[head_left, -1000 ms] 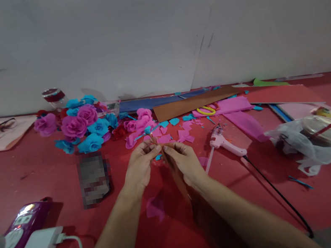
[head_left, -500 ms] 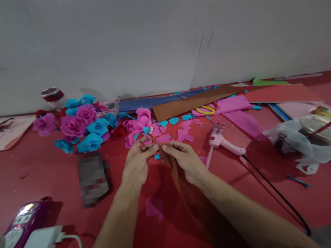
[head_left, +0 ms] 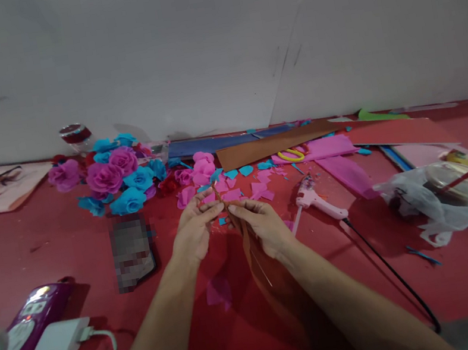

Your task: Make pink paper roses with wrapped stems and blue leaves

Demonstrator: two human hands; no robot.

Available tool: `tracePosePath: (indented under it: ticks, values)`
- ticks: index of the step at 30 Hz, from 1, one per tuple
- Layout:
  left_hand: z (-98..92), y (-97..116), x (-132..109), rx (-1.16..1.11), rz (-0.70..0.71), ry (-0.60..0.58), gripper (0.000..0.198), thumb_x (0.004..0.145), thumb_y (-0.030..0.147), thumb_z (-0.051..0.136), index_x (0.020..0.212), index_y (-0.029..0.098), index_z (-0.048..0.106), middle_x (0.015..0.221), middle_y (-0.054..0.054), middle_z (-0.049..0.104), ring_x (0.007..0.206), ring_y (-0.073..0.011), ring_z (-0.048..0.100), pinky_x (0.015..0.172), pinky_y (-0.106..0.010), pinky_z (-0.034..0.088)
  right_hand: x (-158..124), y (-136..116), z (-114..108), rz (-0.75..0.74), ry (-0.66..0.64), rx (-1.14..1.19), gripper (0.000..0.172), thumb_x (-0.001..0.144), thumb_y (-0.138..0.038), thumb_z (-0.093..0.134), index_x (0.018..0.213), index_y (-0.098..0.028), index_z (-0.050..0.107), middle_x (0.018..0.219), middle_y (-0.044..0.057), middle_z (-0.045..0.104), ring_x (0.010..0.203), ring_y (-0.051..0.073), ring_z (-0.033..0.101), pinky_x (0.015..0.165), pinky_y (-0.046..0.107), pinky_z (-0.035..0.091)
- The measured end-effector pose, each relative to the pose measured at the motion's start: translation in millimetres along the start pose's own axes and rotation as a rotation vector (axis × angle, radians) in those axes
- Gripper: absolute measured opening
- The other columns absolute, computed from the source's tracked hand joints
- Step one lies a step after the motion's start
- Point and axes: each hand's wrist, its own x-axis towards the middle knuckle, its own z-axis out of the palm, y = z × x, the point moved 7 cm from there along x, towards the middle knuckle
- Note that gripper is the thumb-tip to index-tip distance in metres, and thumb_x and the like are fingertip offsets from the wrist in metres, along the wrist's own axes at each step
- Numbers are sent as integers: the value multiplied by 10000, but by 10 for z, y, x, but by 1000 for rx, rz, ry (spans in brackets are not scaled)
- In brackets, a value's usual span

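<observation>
White wall: fills the upper half of the frame, with a slanting seam right of centre [head_left: 127,61].
Red table: spans the lower half [head_left: 154,340].
Brown paper: a thin length [head_left: 270,295] running from the fingertips at frame centre to the dark bottom edge, its upper end gathered narrow.
Plastic bag: clear, crumpled, at the right [head_left: 438,205].
Flower bunch: pink, blue and red paper blooms, left of centre [head_left: 120,174].
Purple socket block: lower left [head_left: 30,316], a white adapter [head_left: 59,338] against it.
Left hand: at the centre [head_left: 192,230], thumb and fingers pinching the gathered end of the brown paper.
Right hand: just right of it [head_left: 265,224], closed on the same paper, thumb on top; some fingers are hidden.
Glue gun: pink, right of the hands [head_left: 320,202], lying on its side.
Scissors: yellow handle showing, upper right of the hands [head_left: 291,156].
Loose petals: pink and blue, scattered just beyond the fingertips [head_left: 261,190].
</observation>
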Motion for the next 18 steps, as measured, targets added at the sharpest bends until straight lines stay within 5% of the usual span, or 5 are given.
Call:
tracePosePath:
  ticks: [6, 11, 14, 18]
  values:
    - [54, -54, -27, -32, -54, -10, 407, 602, 116, 749, 975, 160, 593, 769, -18, 690, 677, -104, 629, 655, -209, 470, -6, -89, -64, -155, 66, -105, 224, 664, -310, 709, 856, -197, 726, 688, -9, 671, 591, 104, 539, 605, 242, 414]
    - [60, -159, -64, 23, -131, 5, 230, 582, 216, 781, 759, 133, 659, 732, -14, 661, 658, -101, 606, 637, -219, 468, -38, -126, -57, -276, 84, -169, 152, 703, -272, 669, 826, -197, 721, 718, -8, 669, 675, 134, 571, 665, 261, 431]
    - [39, -154, -56, 59, -98, 7, 207, 553, 232, 795, 673, 132, 660, 652, 4, 627, 587, -82, 563, 591, -209, 443, -43, -103, -21, -230, 53, -147, 114, 706, -283, 670, 758, -190, 711, 652, -20, 646, 597, 110, 537, 606, 242, 409]
    - [48, -150, -33, 50, -113, -52, 211, 530, 252, 802, 637, 141, 658, 592, 5, 599, 552, -91, 531, 557, -222, 424, -25, 24, 27, 28, -24, -2, 174, 633, -324, 732, 704, -169, 697, 599, -15, 640, 553, 102, 545, 582, 238, 415]
